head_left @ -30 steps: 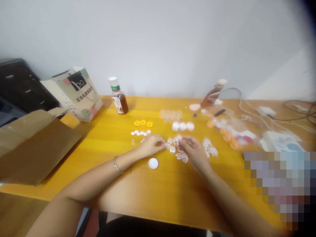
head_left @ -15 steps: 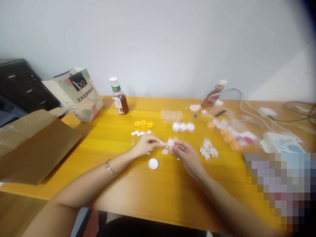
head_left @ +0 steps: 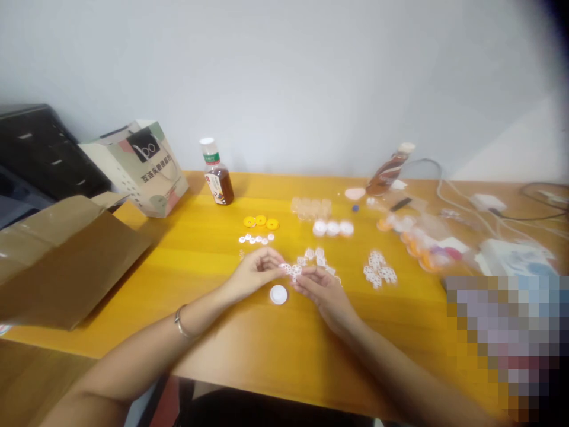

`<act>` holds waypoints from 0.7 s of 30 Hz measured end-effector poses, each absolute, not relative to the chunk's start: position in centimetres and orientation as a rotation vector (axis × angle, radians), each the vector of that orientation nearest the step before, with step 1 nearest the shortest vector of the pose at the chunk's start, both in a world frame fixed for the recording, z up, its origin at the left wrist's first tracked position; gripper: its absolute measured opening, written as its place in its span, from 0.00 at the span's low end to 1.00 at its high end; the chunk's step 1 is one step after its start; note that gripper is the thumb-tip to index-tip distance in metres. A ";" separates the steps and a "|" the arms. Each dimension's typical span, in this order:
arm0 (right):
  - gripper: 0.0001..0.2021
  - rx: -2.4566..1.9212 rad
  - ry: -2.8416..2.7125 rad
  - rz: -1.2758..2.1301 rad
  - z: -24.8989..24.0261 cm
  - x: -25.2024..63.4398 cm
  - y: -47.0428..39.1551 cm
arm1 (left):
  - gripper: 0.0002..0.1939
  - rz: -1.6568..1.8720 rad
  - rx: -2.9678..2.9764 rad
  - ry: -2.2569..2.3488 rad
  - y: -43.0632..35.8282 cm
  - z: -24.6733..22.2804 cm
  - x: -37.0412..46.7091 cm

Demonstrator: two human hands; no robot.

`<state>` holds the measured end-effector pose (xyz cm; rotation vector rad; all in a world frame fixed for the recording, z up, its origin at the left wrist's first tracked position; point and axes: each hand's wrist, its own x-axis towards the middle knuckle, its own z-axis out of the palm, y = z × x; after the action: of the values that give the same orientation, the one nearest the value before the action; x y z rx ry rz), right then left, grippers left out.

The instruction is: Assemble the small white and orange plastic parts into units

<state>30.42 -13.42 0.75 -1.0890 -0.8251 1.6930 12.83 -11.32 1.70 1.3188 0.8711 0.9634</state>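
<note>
Head view: left hand (head_left: 254,274) and right hand (head_left: 319,289) pinch small white pieces (head_left: 291,270) together above the round white cap (head_left: 278,294), apparently joining them; aligning them squarely before pressing should help.

The yellow wooden surface (head_left: 284,350) runs along the wall. At its left edge lies a brown box (head_left: 62,267), with a paper bag (head_left: 142,169) near the far left corner. A bottle (head_left: 216,175) stands at the far edge; a second bottle (head_left: 389,169) leans farther right. Mid-surface lie yellow discs (head_left: 261,222), small white rings (head_left: 255,239), a white cap (head_left: 278,294) and white pieces (head_left: 379,273). Cables (head_left: 466,207) trail at the right.
</note>
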 end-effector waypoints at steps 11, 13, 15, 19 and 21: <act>0.10 -1.068 -0.885 1.680 0.2 30.6 -13.2 | 0.08 0.904 1.784 1.057 -11.3 1.6 12.7; 0.10 -1.066 -0.892 1.682 0.1 30.6 -13.2 | 0.09 0.913 1.783 1.051 -11.3 1.7 12.7; 0.11 -1.064 -0.905 1.694 0.0 30.5 -13.2 | 0.10 0.947 1.749 1.013 -11.3 1.6 12.9; 0.10 -1.042 -0.933 1.724 0.0 30.4 -13.3 | 0.09 1.044 1.701 1.021 -11.8 1.3 13.4; 0.10 -1.028 -0.925 1.740 0.2 30.3 -13.4 | 0.08 1.084 1.778 1.069 -12.0 1.2 13.6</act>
<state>30.34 -13.43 0.16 -1.0284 -0.9248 1.7403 13.58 -12.04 1.19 1.7782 1.0689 1.0843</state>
